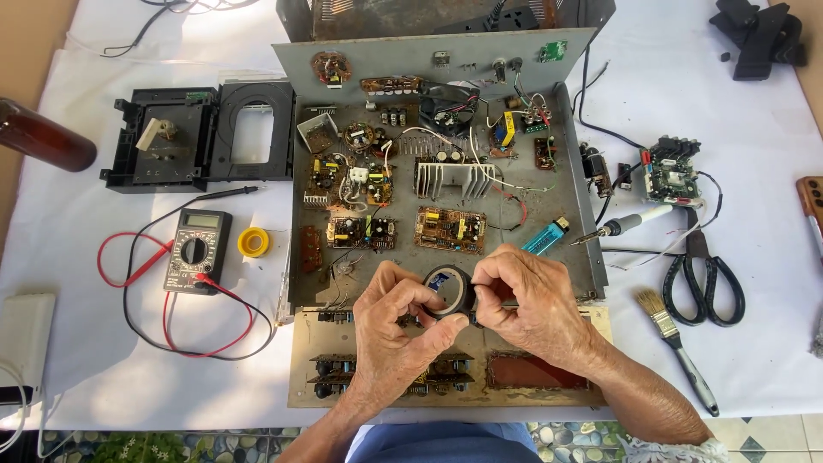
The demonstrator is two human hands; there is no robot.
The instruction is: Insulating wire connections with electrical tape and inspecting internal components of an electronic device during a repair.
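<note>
A big grey metal tray (576,214) full of small circuit boards sits in the middle of a white cloth (754,146). Its right wall stands up beside a blue lighter (546,236). There is bare tray floor around the lighter, and more bare white cloth far to the right and at the top left.

Both hands are low over the near edge of the tray, close together. Between them is a roll of black tape (449,290). The left hand (390,330) is curled, with its thumb pressed on the lower rim of the roll and its fingers bent over the top left side. The right hand (531,300) is curled too — its fingertips pinch the right side of the roll. The roll is held up off the boards, tilted so its hole faces up.

To the left of the tray lie a grey meter (197,250) with red and black wires and a small yellow roll (253,242). To the right lie a soldering iron (621,225), black scissors (703,279) and a paintbrush (677,339) — all well apart from the hands.
</note>
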